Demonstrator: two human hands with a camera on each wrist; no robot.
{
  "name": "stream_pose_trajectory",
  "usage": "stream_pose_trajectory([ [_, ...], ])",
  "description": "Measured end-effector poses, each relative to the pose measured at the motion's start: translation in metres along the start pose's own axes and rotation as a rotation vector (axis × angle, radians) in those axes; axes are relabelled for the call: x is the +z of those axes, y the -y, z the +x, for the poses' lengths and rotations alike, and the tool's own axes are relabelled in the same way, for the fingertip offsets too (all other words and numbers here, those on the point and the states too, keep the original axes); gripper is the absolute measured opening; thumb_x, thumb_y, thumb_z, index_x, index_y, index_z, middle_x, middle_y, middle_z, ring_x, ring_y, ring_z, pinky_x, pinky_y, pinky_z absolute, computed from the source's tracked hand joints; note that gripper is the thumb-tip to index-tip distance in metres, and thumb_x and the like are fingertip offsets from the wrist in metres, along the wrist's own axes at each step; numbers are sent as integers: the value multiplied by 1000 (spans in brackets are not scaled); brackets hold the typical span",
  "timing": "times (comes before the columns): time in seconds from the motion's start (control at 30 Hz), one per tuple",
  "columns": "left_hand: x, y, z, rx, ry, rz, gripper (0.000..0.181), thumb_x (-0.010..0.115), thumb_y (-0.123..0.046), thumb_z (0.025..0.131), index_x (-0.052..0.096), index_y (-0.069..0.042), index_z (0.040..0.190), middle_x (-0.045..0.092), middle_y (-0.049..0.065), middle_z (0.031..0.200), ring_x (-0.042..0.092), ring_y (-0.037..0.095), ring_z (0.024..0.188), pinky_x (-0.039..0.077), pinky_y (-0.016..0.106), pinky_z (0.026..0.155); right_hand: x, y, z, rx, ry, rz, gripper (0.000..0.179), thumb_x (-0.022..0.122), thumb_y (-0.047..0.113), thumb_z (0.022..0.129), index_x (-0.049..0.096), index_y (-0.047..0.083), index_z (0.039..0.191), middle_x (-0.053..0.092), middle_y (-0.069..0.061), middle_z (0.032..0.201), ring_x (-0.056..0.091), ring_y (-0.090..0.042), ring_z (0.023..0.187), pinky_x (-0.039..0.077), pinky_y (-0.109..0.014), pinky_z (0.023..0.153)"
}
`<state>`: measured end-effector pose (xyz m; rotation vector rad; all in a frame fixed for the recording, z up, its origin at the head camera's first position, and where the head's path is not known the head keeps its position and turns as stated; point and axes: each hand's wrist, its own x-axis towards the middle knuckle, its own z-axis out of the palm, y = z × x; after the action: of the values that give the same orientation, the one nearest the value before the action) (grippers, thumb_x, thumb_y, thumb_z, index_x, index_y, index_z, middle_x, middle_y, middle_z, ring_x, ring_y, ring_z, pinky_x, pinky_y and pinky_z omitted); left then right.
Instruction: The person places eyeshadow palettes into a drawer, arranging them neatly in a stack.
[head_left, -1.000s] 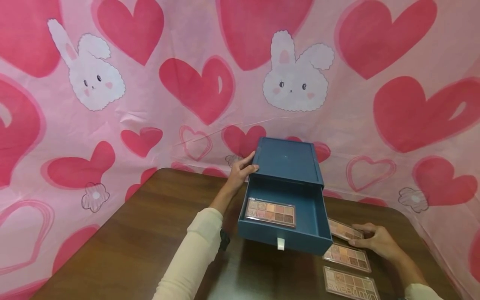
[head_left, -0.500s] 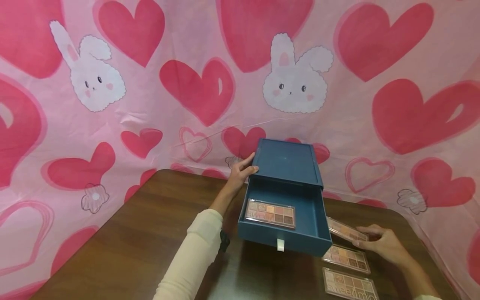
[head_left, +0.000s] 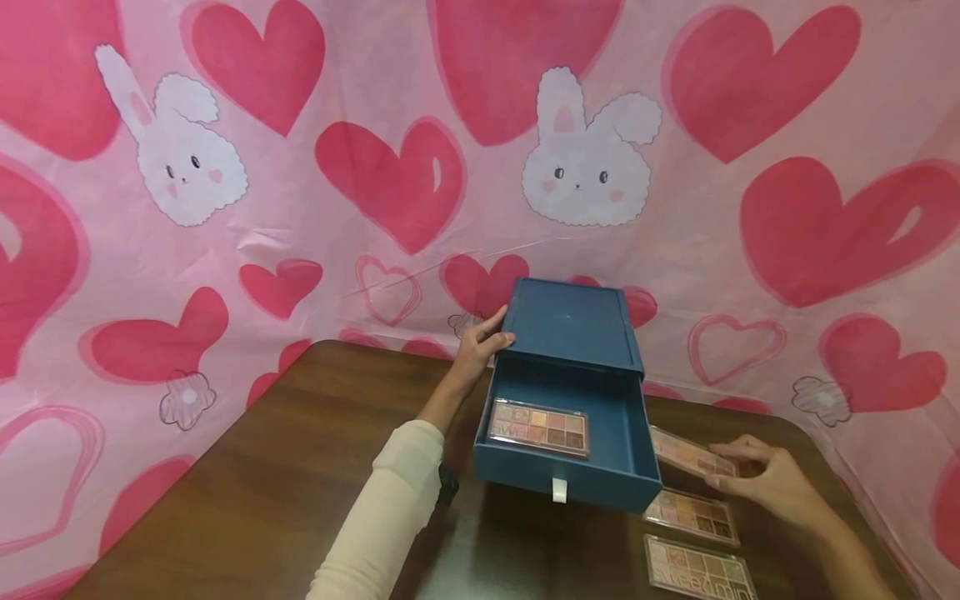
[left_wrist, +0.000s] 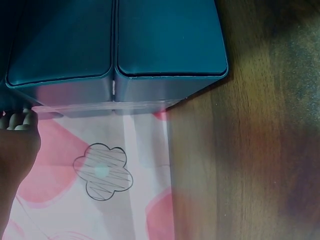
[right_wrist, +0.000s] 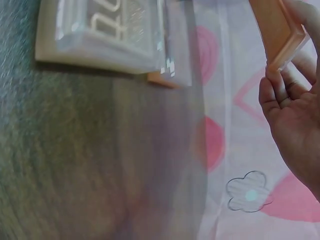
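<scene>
In the head view, my left hand (head_left: 472, 354) grips the left side of a blue drawer unit (head_left: 572, 323), thumb at the top edge. Its top drawer (head_left: 517, 468) is pulled out, with a white tab on the front. An eyeshadow palette (head_left: 538, 427) with a clear lid lies inside, towards the left. Right of the drawer, my right hand (head_left: 772, 482) pinches another eyeshadow palette (head_left: 684, 450) by its right end; the drawer wall borders its left end. The right wrist view shows that palette (right_wrist: 280, 32) tilted between thumb and fingers.
Two more palettes, a middle one (head_left: 693, 515) and a nearer one (head_left: 701, 568), lie in a row on the brown wooden table (head_left: 300, 467). Stacked drawer sides (left_wrist: 170, 40) fill the top of the left wrist view. A pink heart-and-bunny cloth (head_left: 360, 208) hangs behind the table.
My right hand has shifted slightly right, and the palette in it has risen a little and changed tilt. My left hand, the drawer and the other palettes have stayed in place.
</scene>
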<state>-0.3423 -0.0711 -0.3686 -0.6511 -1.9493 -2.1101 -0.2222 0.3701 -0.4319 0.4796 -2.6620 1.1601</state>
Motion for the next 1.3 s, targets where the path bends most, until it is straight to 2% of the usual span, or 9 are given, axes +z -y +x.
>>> stream_pose_trajectory([
  [0.17,-1,0,1,-16,14,10,67,58,-16,88,44,-1,152,60,33,137,64,4,98,51,18,95,-3,13,-2,-20,-8,8,46,80,4,82,67,-10,124,56,13,89,43,-4,87,39,-21,72],
  [0.27,0,0,2,-17,17,19,68,57,-19,88,44,-2,152,60,32,137,64,7,100,51,19,97,-3,21,-3,-38,-33,34,45,80,1,80,68,-9,122,53,13,86,43,-4,86,38,-24,71],
  [0.43,0,-1,2,-11,15,14,67,57,-18,88,44,-2,152,60,32,138,63,7,102,50,21,99,-5,31,-3,-122,-57,50,42,80,-5,77,70,-9,117,51,12,84,41,-7,80,36,-28,64],
  [0.57,0,-1,0,-8,12,-2,67,57,-16,88,44,-1,152,59,33,137,64,7,102,51,21,99,-6,35,-4,-167,-81,42,43,82,-8,73,73,-3,115,51,10,83,40,-9,79,33,-29,64],
  [0.67,-1,0,0,-6,13,-9,66,57,-15,89,43,-1,152,59,34,136,63,7,102,51,20,98,-8,39,-5,-178,-93,21,45,83,-7,71,74,1,115,57,11,85,44,-3,84,35,-22,69],
  [0.83,-1,3,0,-8,13,6,67,57,-17,88,43,-1,152,59,33,137,62,7,103,49,19,99,-13,49,-7,-199,-86,-4,48,83,-8,70,73,-1,116,65,10,95,50,3,96,35,-11,84],
  [1.0,-1,2,0,-5,8,18,68,57,-18,88,43,0,152,57,30,142,61,10,107,49,21,101,-20,58,-6,-217,-106,-17,51,85,-7,67,74,1,116,65,8,96,49,0,94,34,-14,84],
  [1.13,-1,0,0,-6,14,12,68,57,-18,88,43,-1,152,54,28,146,62,16,112,49,27,105,-27,63,-6,-232,-112,-39,53,87,-6,65,75,4,116,66,9,99,51,1,96,34,-12,86],
  [1.3,-1,0,1,-16,20,17,68,57,-20,88,43,-3,153,53,26,148,62,18,113,50,29,106,-32,72,-6,-265,-106,-31,55,84,-12,64,73,-2,116,65,11,101,52,2,100,34,-9,91],
])
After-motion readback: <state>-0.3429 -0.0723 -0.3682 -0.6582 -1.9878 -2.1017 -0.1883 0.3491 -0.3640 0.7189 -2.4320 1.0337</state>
